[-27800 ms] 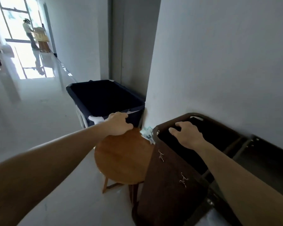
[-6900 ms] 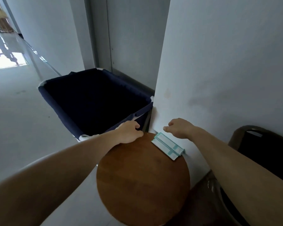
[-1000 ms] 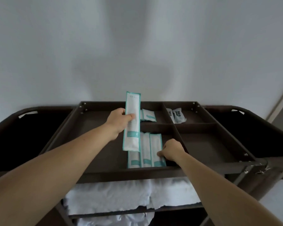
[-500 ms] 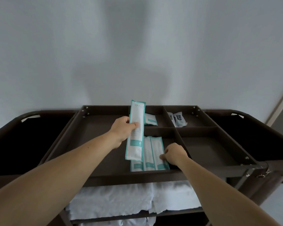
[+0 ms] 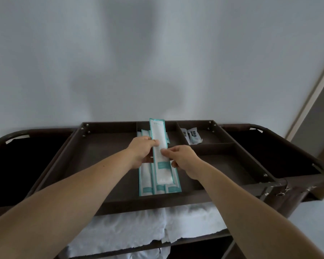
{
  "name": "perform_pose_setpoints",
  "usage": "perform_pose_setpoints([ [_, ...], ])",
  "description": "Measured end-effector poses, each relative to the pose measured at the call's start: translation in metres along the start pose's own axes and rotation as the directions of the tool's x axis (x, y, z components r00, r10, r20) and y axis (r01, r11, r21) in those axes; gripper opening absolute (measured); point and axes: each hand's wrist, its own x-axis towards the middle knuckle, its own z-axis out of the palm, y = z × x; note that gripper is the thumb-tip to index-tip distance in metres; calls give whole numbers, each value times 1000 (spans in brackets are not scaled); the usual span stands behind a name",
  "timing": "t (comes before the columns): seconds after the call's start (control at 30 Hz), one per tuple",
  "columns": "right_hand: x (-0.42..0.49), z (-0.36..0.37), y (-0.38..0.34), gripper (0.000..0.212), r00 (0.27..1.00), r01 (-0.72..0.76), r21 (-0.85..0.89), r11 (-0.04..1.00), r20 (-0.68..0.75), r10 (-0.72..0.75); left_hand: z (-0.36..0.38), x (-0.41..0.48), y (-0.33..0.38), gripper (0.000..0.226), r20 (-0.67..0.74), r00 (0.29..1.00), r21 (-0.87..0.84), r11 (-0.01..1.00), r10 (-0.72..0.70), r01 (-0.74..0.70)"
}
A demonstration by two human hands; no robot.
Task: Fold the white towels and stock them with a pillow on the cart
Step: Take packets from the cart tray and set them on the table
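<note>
Left grip (image 5: 141, 150) and right grip (image 5: 178, 157) pinch one packet (image 5: 158, 139) above the tray (image 5: 105, 146). Three packets (image 5: 145, 182) lie in its near part, sachets (image 5: 192, 137) far right, towels (image 5: 120, 228) on the shelf (image 5: 195, 238) below.

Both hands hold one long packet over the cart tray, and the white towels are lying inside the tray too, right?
Not quite. In the head view the white towels lie on the shelf under the tray, not inside it. The left hand and right hand do hold the long packet over it.
</note>
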Motion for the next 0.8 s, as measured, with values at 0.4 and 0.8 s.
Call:
perform_pose_setpoints([
  [0.4, 17, -17, 56, 23, 949, -312, -326, 893, -148, 277, -9, -3, -5, 12, -38, 999, 259, 966, 7, 3],
  [0.8, 32, -5, 67, 12, 955, -296, -676, 674, -216, 203, -34, -7, -4, 16, -126, 990, 357, 934, 56, -7],
])
